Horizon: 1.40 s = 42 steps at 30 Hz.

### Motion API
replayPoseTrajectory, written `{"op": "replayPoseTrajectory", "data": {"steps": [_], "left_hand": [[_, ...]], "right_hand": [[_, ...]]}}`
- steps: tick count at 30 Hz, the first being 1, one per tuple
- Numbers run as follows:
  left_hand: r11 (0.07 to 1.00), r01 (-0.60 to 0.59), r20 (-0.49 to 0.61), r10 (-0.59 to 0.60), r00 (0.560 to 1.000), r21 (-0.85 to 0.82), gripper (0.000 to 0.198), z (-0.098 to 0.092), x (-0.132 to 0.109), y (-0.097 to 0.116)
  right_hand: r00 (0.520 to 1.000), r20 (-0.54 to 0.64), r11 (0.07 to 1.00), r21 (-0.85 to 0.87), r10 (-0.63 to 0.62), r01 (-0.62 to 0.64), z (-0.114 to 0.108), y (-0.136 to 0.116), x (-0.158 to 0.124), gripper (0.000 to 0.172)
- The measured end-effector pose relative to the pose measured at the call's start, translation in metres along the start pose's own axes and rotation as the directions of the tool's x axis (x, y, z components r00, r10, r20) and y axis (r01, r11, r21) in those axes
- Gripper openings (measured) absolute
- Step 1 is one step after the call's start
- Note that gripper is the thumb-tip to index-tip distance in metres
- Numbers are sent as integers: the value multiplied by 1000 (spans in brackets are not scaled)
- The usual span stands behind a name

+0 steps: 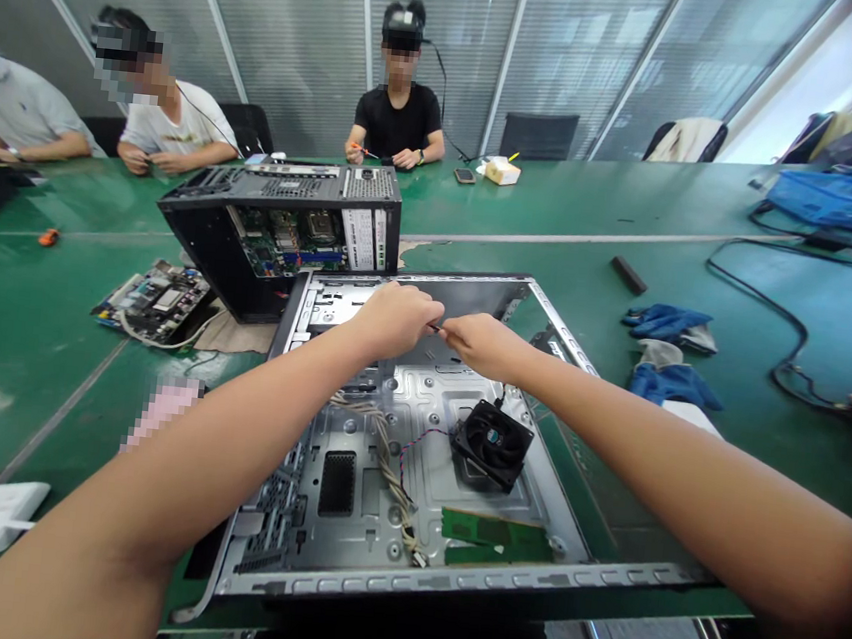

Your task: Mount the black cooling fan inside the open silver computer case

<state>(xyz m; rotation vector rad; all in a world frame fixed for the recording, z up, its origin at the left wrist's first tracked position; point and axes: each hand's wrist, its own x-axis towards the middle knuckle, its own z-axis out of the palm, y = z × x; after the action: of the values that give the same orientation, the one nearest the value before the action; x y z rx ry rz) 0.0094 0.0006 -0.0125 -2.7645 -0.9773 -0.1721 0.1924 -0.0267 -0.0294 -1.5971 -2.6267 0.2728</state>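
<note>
An opened computer case [420, 379] lies flat in front of me with its bare metal inside facing up. My left hand [402, 319] and my right hand [482, 345] come together above its far part. Both are closed, fingertips pinching, and a small dark thin piece [435, 328] shows between them; its kind is too small to tell. Below my right hand, a black cooling fan [494, 439] rests in the case. Green memory sticks [495, 539] lie near the front edge, and a twisted bundle of cables [388, 446] runs down the middle.
A second computer tower [276, 225] stands behind, with a loose motherboard [161, 299] to its left. Blue gloves [671, 353], a dark bar [629, 275], black cables [787, 324] and a blue basket [836, 198] are at right. Several people sit around the green table [469, 253].
</note>
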Motion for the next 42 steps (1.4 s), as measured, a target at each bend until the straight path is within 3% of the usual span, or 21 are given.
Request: {"op": "replayPoseTrajectory", "data": {"steps": [42], "left_hand": [[1000,13,42,-12,999,-8,19,0,0,-1]], "right_hand": [[1000,15,1000,-16,-12,12,1,1,0,35]]}}
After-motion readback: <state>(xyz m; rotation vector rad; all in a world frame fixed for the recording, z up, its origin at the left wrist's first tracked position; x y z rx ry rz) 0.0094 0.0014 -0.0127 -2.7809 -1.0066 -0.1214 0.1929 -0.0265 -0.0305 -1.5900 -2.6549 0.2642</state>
